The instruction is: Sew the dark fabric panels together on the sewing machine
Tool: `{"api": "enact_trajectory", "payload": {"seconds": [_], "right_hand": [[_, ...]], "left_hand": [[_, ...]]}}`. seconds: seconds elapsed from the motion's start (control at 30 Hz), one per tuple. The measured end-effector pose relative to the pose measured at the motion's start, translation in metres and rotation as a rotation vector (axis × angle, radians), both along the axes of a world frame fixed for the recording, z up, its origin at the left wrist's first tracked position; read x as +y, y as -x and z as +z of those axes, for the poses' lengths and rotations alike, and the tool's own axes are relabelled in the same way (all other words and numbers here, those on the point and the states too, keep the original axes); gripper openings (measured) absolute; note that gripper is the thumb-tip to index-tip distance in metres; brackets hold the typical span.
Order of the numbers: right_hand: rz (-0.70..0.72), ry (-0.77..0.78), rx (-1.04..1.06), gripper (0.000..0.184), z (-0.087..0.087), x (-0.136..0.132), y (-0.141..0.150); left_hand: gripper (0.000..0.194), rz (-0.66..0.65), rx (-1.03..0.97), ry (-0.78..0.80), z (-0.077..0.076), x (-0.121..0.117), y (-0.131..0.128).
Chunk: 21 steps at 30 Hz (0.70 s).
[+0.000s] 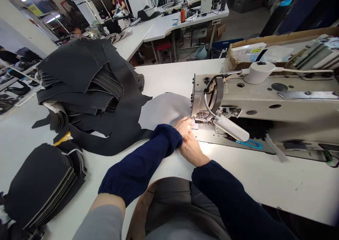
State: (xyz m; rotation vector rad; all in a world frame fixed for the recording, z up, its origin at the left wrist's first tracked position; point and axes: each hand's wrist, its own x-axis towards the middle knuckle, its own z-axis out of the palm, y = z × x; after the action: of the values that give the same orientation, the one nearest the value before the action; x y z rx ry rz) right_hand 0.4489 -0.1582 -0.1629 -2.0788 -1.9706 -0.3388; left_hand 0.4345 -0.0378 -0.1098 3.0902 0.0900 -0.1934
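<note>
Under the head of a sewing machine (212,102), beside its lit needle area, both my hands are close together. My left hand (183,127) is closed, fingers bent, at the near edge of a light grey material panel (164,109). Just below and touching it, my right hand (192,150) is closed too, its fingertips pinched at the panel's edge by the needle plate. A small pale strip (195,126) shows at the fingertips. The exact grip is partly hidden by my fingers. The panel's left part overlaps a dark piece (127,123).
A tall heap of dark cut pieces (87,81) stands left on the white table (159,72). A bundled dark stack (39,180) lies nearer. Blue thread snips (250,144) rest by the machine bed. A cardboard box (280,40) stands behind the machine; a person (118,3) sits far back.
</note>
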Motion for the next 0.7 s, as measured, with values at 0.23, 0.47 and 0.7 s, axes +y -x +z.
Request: {"api": "enact_trajectory", "payload": {"seconds": [0.23, 0.47, 0.7], "right_hand": [[-0.022, 0.006, 0.053, 0.038, -0.003, 0.013, -0.014], [-0.033, -0.009, 0.09, 0.036, -0.002, 0.013, -0.016], [-0.108, -0.086, 0.163, 0.039, 0.004, -0.029, -0.011]], "left_hand": [[0.019, 0.037, 0.051, -0.052, 0.011, 0.005, -0.018], [0.021, 0.04, 0.041, -0.069, 0.012, 0.008, -0.02], [0.021, -0.009, 0.036, -0.099, 0.006, 0.014, -0.019]]}}
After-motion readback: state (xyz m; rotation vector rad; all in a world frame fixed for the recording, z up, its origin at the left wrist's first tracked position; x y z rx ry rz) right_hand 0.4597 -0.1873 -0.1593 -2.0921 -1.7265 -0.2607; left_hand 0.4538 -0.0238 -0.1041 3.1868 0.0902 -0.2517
